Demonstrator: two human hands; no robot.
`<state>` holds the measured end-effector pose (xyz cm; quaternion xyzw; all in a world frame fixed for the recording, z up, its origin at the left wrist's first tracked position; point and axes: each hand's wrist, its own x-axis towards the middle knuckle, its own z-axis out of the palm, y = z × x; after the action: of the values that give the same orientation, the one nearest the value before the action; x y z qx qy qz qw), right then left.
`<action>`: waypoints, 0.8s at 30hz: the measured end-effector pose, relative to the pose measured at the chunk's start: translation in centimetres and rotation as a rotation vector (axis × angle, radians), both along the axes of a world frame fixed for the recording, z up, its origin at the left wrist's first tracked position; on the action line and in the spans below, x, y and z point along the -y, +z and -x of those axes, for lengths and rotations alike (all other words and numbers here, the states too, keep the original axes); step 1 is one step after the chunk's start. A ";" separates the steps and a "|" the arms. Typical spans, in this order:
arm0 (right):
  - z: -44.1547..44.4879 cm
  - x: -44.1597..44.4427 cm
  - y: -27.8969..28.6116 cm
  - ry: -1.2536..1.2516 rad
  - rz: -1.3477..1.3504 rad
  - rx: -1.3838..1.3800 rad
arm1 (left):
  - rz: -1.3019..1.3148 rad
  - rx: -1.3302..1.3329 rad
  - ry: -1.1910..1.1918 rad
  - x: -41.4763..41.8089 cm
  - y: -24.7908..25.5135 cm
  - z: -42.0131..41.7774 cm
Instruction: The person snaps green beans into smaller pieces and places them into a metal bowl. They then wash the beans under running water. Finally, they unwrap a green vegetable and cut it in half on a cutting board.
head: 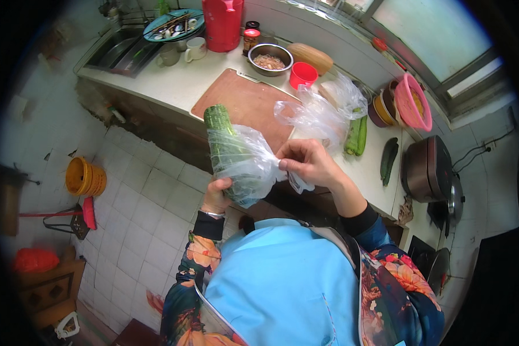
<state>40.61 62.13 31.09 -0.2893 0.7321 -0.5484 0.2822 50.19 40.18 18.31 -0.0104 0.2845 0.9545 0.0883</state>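
Observation:
A thick, mottled green squash (218, 119) pokes out of a clear plastic bag (259, 168) wrapped around its lower part. My left hand (216, 195) grips the squash's lower end through the film. With thumb and forefinger, my right hand (306, 163) pinches the bag's twisted, gathered end, whose loose tail hangs below. Both hands are in front of the counter's edge, near the brown cutting board (246, 99). Another crumpled clear bag (315, 112) lies over the board's right corner. To its right are long green gourds (357, 134) and a dark green cucumber-like vegetable (389, 160).
Behind the board stand a steel bowl of food (270, 60), a red cup (303, 75) and a red pitcher (223, 26). A sink (116, 52) is at far left, a rice cooker (428, 168) at right. On the tiled floor are a yellow bucket (85, 177) and a broom (89, 213).

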 end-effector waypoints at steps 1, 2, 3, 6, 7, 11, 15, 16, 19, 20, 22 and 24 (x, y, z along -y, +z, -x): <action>0.1 -0.3 -0.2 -0.023 0.097 0.112 | -0.036 0.009 -0.007 -0.3 -0.2 0.3; 0.1 -0.8 -0.3 -0.049 0.197 0.222 | -0.053 0.009 -0.040 -0.8 -0.4 0.4; 0.1 -1.1 -0.1 -0.037 0.196 0.300 | -0.068 0.007 -0.072 -1.4 -0.3 0.7; 0.1 -3.1 0.5 -0.019 0.201 0.492 | -0.106 0.023 -0.199 -4.2 0.2 2.2; 0.3 -4.2 0.5 -0.069 0.199 0.521 | -0.117 0.032 -0.248 -5.2 0.3 2.6; 1.8 -10.4 -0.2 -0.254 0.102 0.448 | 0.074 0.016 -0.397 -10.8 -0.9 5.7; 3.5 -17.3 -1.8 -0.393 -0.069 0.282 | 0.255 0.058 -0.581 -17.3 -2.7 9.1; 3.7 -18.8 -2.2 -0.423 -0.098 0.276 | 0.367 0.071 -0.596 -19.1 -3.2 9.8; 4.0 -23.1 -4.5 -0.498 -0.148 0.237 | 0.529 0.147 -0.683 -24.3 -4.4 11.5; 4.1 -24.9 -5.6 -0.515 -0.168 0.221 | 0.621 0.105 -0.639 -26.1 -4.5 12.0; 4.3 -27.6 -7.0 -0.545 -0.176 0.208 | 0.802 0.033 -0.539 -29.2 -4.3 12.5; 4.6 -30.4 -8.2 -0.595 -0.155 0.241 | 1.096 -0.090 -0.394 -31.6 -4.7 13.0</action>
<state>36.06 92.54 22.91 0.0264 0.7852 -0.5799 0.2156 37.18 71.81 13.63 0.0391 0.7369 0.6331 0.2335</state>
